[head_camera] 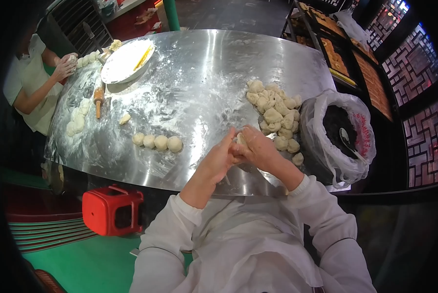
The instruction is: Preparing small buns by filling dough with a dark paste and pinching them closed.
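Both my left hand (219,157) and my right hand (257,148) are cupped around one piece of dough (241,139), above the front of the steel table. My fingers hide most of it. Just beyond my right hand lies a heap of dough pieces (274,106), a few of them strung out toward me. To the left, a row of several round dough balls (160,143) rests on the metal. Right of the heap stands a tub lined with a plastic bag (314,146), holding a dark filling (332,124) and a spoon (345,136).
A co-worker's hands (65,67) hold dough at the far left. Near them are a rolling pin (98,93), a white basin (125,62) with a yellow tool, and more dough (79,117). A red stool (100,210) is below the table; a rack of trays (336,58) stands right.
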The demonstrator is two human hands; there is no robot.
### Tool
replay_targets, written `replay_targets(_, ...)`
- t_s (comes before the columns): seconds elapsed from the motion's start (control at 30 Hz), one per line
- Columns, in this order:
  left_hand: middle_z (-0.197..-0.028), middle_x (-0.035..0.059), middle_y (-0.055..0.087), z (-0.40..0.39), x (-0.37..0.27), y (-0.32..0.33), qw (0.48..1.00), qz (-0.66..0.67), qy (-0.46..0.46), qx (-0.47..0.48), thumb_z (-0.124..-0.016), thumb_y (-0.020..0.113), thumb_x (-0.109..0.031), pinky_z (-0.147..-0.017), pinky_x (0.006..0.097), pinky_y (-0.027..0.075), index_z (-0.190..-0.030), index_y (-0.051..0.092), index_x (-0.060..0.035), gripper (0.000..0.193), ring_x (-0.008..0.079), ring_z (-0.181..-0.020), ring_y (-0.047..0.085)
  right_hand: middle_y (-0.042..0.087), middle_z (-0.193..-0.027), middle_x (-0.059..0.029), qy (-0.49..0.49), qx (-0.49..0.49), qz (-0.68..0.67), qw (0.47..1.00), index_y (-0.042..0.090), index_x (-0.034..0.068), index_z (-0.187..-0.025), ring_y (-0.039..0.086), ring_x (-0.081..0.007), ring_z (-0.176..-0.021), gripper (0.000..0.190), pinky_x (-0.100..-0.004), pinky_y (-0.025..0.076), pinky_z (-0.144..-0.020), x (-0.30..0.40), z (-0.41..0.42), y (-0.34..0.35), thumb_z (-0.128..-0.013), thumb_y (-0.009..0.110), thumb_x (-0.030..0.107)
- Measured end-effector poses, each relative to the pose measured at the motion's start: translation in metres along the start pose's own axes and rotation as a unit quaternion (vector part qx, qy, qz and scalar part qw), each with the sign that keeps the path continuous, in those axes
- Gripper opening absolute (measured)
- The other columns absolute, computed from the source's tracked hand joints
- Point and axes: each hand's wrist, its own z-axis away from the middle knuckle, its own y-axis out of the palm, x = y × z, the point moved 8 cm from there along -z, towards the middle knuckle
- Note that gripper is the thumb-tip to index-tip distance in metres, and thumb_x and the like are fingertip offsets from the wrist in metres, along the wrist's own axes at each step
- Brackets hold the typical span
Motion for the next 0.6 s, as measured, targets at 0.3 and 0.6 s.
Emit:
replay_targets(0.3,-0.142,0.0213,0.051,0.016,-0.043,-0.009,0.925,-0.052,0.293,-0.238,-0.107,0.029,-0.051,-0.111,0.0366,0.038,-0.141,0.042,0.0106,0.072,0.0298,-0.135,0.048,0.059,-0.12,-0.0231,0.226,0.029,-0.207,0.951,0.061,-0.003,-0.106,0.06,-0.0378,-0.102,0.025,-0.0434,0.049,-0.084,0.019,0.003,0.004,-0.097,0.058,0.02)
replay_targets(0.6,-0.099,0.0039,0.063,0.019,-0.016,0.025,0.942,-0.029,0.281,-0.182,-0.108,0.04,-0.039,-0.078,0.026,0.051,-0.119,0.057,-0.0018,0.043,0.013,-0.087,0.062,0.057,-0.125,-0.0193,0.145,-0.202,-0.278,0.928,0.06,-0.003,-0.124,0.057,-0.028,-0.111,0.041,-0.0363,0.045,-0.093,0.017,-0.009,-0.023,-0.105,0.042,0.028)
